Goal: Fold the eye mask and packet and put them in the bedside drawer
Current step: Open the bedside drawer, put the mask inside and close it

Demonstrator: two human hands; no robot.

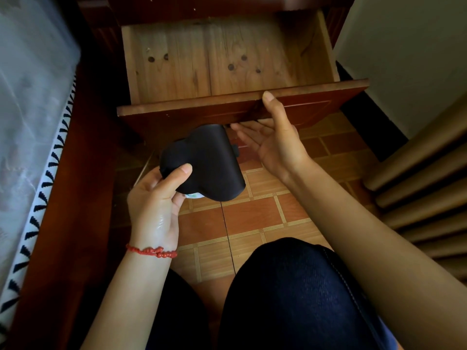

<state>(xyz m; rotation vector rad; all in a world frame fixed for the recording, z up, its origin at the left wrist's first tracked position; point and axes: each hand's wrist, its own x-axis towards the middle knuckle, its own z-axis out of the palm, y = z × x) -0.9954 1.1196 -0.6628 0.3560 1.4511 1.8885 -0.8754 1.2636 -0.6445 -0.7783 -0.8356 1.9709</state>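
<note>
Below the pulled-out, bare pine-bottomed wooden drawer [222, 59], the left hand [154, 198] pinches the folded black fabric eye mask [204, 160] over a white packet [194, 195]; the right hand [273, 137] rests open-fingered at the drawer front.

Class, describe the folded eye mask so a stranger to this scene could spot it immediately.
Find the open wooden drawer at the top. Just below its red-brown front, the left hand holds the eye mask. It is the only black, soft, folded thing above the tiled floor.
</note>
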